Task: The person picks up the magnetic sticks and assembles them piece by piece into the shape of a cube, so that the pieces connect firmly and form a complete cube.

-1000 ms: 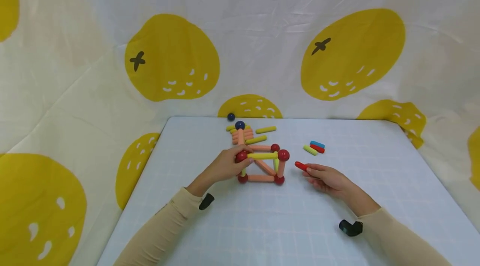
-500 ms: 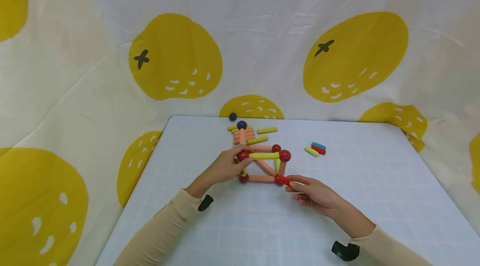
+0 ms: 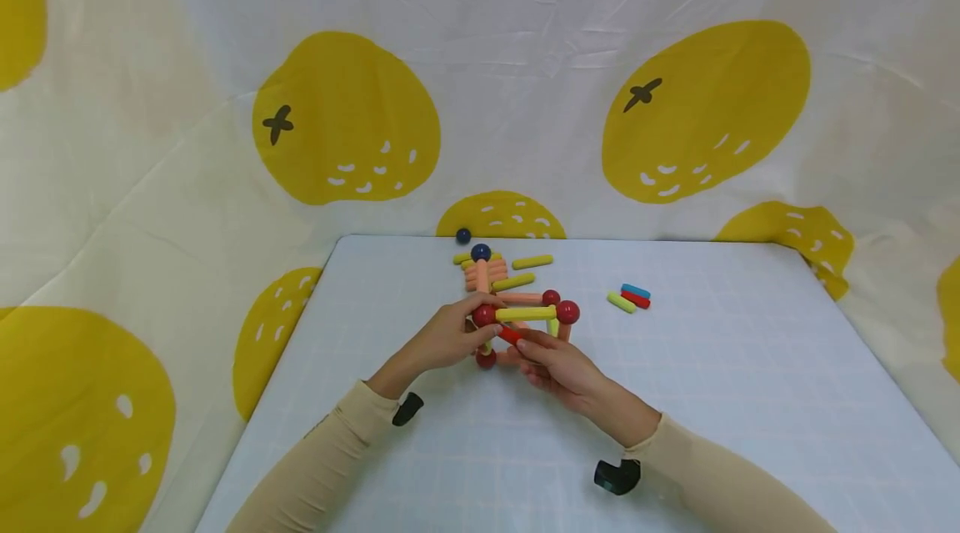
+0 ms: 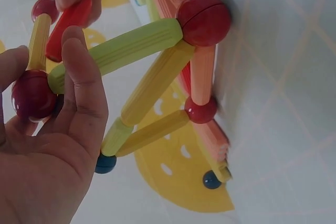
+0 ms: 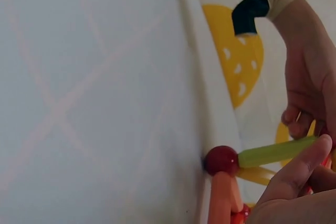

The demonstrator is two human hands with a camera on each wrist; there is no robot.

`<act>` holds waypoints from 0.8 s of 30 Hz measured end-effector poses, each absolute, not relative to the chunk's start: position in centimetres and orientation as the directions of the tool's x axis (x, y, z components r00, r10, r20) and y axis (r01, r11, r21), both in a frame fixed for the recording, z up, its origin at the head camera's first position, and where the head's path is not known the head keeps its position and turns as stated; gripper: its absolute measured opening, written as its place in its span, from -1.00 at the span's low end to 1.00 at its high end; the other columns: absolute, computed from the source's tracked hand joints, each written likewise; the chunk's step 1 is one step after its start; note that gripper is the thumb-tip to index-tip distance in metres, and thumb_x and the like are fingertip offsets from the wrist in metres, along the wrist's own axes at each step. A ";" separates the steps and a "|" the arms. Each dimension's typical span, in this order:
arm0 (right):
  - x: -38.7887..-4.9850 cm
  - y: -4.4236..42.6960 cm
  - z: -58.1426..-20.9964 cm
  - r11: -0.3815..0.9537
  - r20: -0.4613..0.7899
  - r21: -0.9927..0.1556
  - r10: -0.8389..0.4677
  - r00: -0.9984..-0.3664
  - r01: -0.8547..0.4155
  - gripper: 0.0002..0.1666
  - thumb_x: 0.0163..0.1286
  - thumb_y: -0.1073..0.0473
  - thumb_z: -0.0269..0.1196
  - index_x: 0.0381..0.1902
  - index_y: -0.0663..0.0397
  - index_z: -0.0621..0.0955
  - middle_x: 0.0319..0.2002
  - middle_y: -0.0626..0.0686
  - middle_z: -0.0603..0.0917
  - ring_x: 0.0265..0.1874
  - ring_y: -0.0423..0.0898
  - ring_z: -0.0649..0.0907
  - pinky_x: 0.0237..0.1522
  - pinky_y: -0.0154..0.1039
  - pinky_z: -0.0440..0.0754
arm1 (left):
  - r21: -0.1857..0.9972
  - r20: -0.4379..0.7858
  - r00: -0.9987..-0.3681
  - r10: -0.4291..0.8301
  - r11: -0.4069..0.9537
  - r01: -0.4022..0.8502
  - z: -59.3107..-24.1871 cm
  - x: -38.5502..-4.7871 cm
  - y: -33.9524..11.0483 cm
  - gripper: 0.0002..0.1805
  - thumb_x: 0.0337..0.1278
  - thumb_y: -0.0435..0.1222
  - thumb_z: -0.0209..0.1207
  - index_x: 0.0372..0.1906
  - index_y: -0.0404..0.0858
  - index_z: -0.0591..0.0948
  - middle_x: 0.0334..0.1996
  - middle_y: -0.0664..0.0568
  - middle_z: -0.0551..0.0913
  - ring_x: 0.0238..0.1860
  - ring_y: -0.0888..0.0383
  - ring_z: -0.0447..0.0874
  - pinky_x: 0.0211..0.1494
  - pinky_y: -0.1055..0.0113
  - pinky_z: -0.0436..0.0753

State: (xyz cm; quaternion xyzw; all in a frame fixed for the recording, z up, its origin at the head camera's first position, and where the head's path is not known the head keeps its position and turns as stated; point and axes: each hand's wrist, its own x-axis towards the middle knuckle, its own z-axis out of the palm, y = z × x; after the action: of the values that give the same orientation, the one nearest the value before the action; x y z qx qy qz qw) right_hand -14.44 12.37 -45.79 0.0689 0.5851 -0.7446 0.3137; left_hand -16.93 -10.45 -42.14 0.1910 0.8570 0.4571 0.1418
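Note:
A frame of magnetic building sticks and balls stands on the table, with a yellow stick (image 3: 527, 314) along its near top edge. My left hand (image 3: 450, 334) grips the red ball (image 4: 34, 96) at the top left corner, fingers and thumb curled round it. Between thumb and fingers, my right hand (image 3: 566, 373) pinches a short red stick (image 4: 69, 29). That stick points at the held ball, its free end close by; whether they touch I cannot tell. Another red ball (image 3: 567, 312) forms the top right corner. My right hand partly hides the frame's lower front.
Behind the frame lie loose yellow sticks (image 3: 532, 262) and a row of peach sticks (image 3: 497, 269). A dark blue ball (image 3: 463, 236) sits at the table's back edge. To the right lie a blue stick (image 3: 636, 289), a red one and a lime one (image 3: 621, 303).
My right hand has carried the red stick left, first to the frame's lower right ball, then up towards the ball in my left hand. The left hand stays in place.

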 end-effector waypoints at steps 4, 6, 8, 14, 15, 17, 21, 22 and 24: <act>-14.6 11.7 -45.6 -0.145 -0.450 -0.829 -0.399 -0.799 0.540 -0.38 0.51 0.01 0.25 0.45 0.01 0.42 -0.01 0.01 0.80 -0.28 -0.27 0.76 -0.21 -0.51 0.64 | 0.828 -0.064 -0.889 0.453 0.521 0.206 -42.1 -16.9 -10.5 -0.55 0.37 -0.17 0.28 0.29 -0.04 0.51 -0.08 -0.03 0.68 -0.36 0.09 0.66 -0.32 0.33 0.65; -14.7 11.5 -45.5 -0.153 -0.443 -0.830 -0.401 -0.802 0.536 -0.37 0.52 0.03 0.24 0.45 0.05 0.39 -0.07 -0.03 0.80 -0.26 -0.28 0.78 -0.22 -0.51 0.65 | 0.823 -0.051 -0.890 0.453 0.524 0.220 -42.1 -16.9 -10.5 -0.55 0.36 -0.20 0.29 0.29 -0.07 0.51 -0.10 -0.03 0.68 -0.39 0.12 0.64 -0.34 0.33 0.63; -14.7 11.4 -45.4 -0.156 -0.435 -0.835 -0.400 -0.806 0.528 -0.36 0.53 0.04 0.24 0.46 0.09 0.37 -0.11 -0.05 0.81 -0.29 -0.29 0.78 -0.24 -0.51 0.65 | 0.820 -0.034 -0.891 0.453 0.522 0.234 -42.2 -16.9 -10.5 -0.55 0.35 -0.23 0.30 0.28 -0.09 0.52 -0.11 -0.03 0.69 -0.41 0.14 0.62 -0.37 0.33 0.60; -14.1 11.8 -45.6 -0.080 -0.403 -0.877 -0.414 -0.816 0.474 -0.34 0.57 0.03 0.18 0.52 0.01 0.31 0.08 0.10 0.77 -0.42 -0.27 0.64 -0.27 -0.49 0.61 | 0.814 -0.010 -0.894 0.449 0.522 0.253 -42.6 -17.2 -10.2 -0.57 0.32 -0.24 0.32 0.24 -0.13 0.54 -0.03 -0.02 0.70 -0.37 0.12 0.63 -0.32 0.34 0.63; -13.9 12.1 -45.6 -0.054 -0.399 -0.885 -0.423 -0.813 0.463 -0.32 0.55 0.01 0.20 0.54 -0.05 0.31 0.14 0.12 0.74 -0.44 -0.26 0.61 -0.27 -0.49 0.60 | 0.813 -0.013 -0.895 0.445 0.526 0.250 -42.7 -17.2 -10.2 -0.58 0.32 -0.23 0.32 0.23 -0.11 0.54 -0.02 -0.02 0.70 -0.35 0.12 0.64 -0.30 0.33 0.65; -13.5 12.9 -45.7 0.011 -0.389 -0.902 -0.453 -0.802 0.431 -0.33 0.57 -0.01 0.17 0.56 -0.14 0.31 0.24 0.14 0.68 -0.46 -0.22 0.57 -0.31 -0.48 0.56 | 0.811 -0.021 -0.900 0.436 0.534 0.240 -42.7 -17.1 -10.0 -0.60 0.32 -0.22 0.33 0.20 -0.06 0.55 0.01 -0.01 0.70 -0.32 0.11 0.65 -0.26 0.32 0.68; -13.3 16.0 -45.5 0.218 -0.405 -0.914 -0.541 -0.738 0.341 -0.38 0.54 -0.11 0.18 0.48 -0.12 0.44 0.11 0.12 0.75 -0.45 -0.16 0.62 -0.31 -0.40 0.60 | 0.811 -0.044 -0.911 0.411 0.547 0.208 -42.6 -17.1 -9.8 -0.61 0.32 -0.23 0.33 0.19 0.02 0.54 0.04 0.01 0.69 -0.26 0.10 0.67 -0.20 0.29 0.72; -13.4 16.9 -45.5 0.273 -0.416 -0.909 -0.563 -0.714 0.314 -0.41 0.55 -0.10 0.16 0.44 -0.05 0.48 0.05 0.11 0.77 -0.43 -0.15 0.65 -0.31 -0.37 0.62 | 0.812 -0.046 -0.913 0.406 0.548 0.203 -42.6 -17.1 -9.8 -0.60 0.32 -0.23 0.33 0.19 0.02 0.54 0.04 0.01 0.69 -0.25 0.10 0.67 -0.20 0.29 0.72; -13.8 19.0 -45.5 0.366 -0.447 -0.890 -0.588 -0.675 0.271 -0.42 0.54 -0.13 0.18 0.33 0.08 0.55 -0.07 0.09 0.79 -0.42 -0.13 0.69 -0.28 -0.33 0.67 | 0.810 -0.051 -0.916 0.399 0.553 0.196 -42.7 -17.0 -9.8 -0.60 0.32 -0.23 0.33 0.20 0.03 0.54 0.05 0.02 0.69 -0.24 0.09 0.67 -0.19 0.29 0.73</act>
State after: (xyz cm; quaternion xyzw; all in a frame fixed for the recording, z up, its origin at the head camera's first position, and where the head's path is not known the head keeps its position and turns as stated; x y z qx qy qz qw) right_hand -13.77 18.97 -45.49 -0.1085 0.7294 -0.5525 0.3885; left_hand -17.03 -9.76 -42.69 0.1701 0.8736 0.4412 0.1152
